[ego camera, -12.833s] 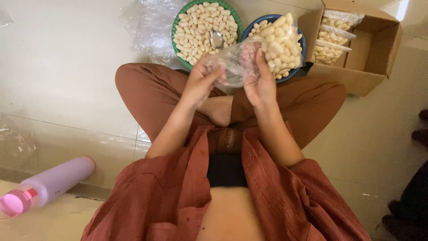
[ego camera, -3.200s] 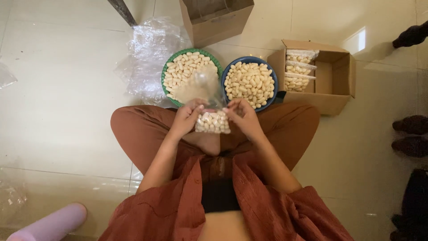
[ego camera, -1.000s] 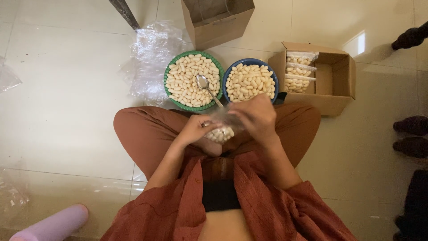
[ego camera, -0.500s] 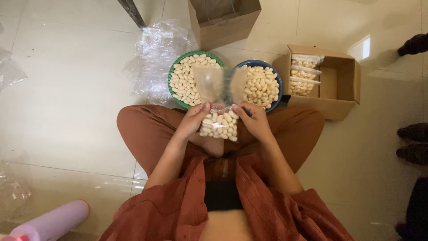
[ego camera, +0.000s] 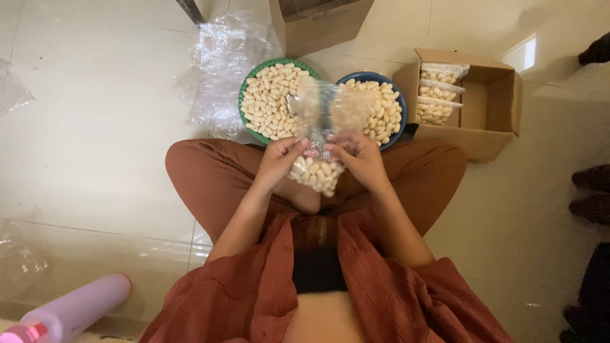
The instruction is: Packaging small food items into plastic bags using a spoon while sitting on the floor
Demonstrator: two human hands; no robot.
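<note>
Both the left hand and the right hand pinch a clear bag of pale nuts over the lap, just near of the green bowl and blue bowl on the floor.

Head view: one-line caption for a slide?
Seated person's left hand and right hand hold a clear bag of pale nuts above their lap, before green and blue bowls.

Two full bowls, the green bowl and the blue bowl, are crowding the floor just ahead of the hands. The open carton is blocking the right, crumpled plastic wrap the left. Bare tiled floor is lying open far left.
</note>
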